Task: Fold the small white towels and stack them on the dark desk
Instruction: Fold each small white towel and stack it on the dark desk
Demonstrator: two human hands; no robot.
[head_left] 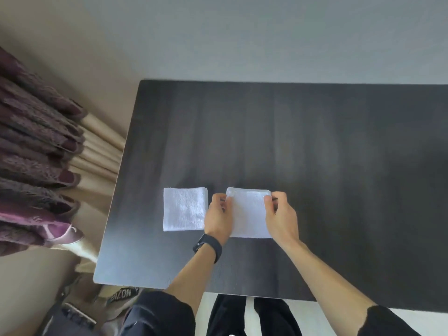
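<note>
closest to me are the dark trousers (242, 318) at the bottom of the view, and from there both forearms reach out over the near edge of the tabletop (315, 154). the left hand (218, 214), with a black wristband (208, 247) at its wrist, pinches the far left corner of the towel in work (249, 214), thumb on top and fingers curled at the edge. the right hand (281, 214) is doing the same at the far right corner, its fingers bent round the edge, so both hands are grasping this one cloth and nothing else. i read that grip as a way to line up the layers at the far edge: held by both corners, the soft terry can be pulled taut and squared before it is let go. the towel lies flat on the tabletop, already a compact rectangle, so i judge the fold to be close to done. just beside it on the left, apart by a narrow strip of dark wood, sits a finished towel (185, 209), a neat square with its layered edges showing on the right side. it looks parked there as the base of the stack, within easy reach of the left hand. both wrists are low and the palms face down and inward. purple curtains (36, 154) hang off to the left.
</note>
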